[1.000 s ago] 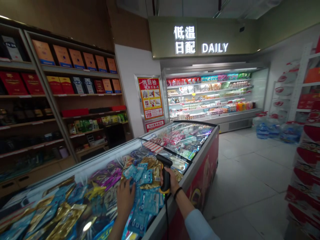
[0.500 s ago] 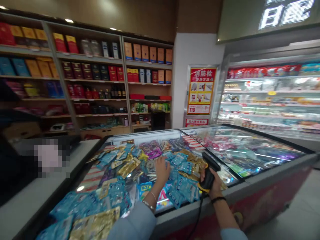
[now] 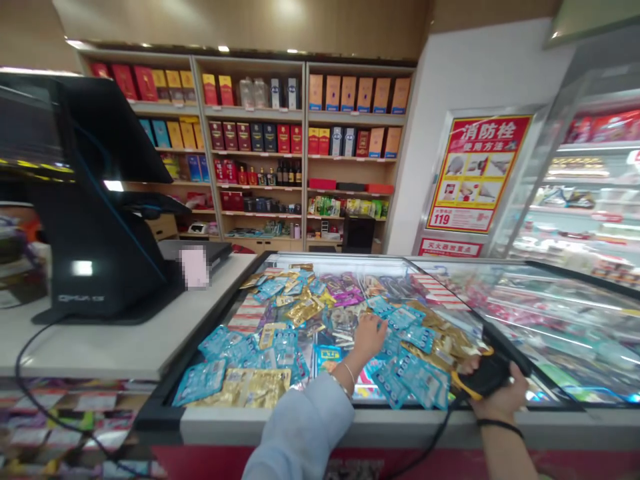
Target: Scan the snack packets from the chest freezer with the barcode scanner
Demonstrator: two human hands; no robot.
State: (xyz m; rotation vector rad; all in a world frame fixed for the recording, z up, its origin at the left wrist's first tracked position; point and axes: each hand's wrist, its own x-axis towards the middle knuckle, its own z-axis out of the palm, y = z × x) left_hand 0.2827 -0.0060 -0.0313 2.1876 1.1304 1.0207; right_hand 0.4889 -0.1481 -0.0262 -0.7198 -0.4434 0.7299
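Observation:
Small blue packets and gold packets lie in heaps on the glass top of a chest freezer. My left hand rests at the left edge of a blue heap, fingers apart and slightly bent, touching the packets. Its fingertips are partly hard to make out. In my right hand is a black and yellow barcode scanner, with a cable running down from it over the freezer's front edge. The scanner is right beside the blue and gold packets on the right.
A black till screen stands on a white counter at left, its cable hanging in front. Purple packets lie farther back on the glass. Behind are shelves of boxes, a red fire-hydrant sign and a chilled display.
My view has turned left, so the freezer and hands appear farther right and the till screen has come into view. My left hand stays on the packets; the scanner is still held.

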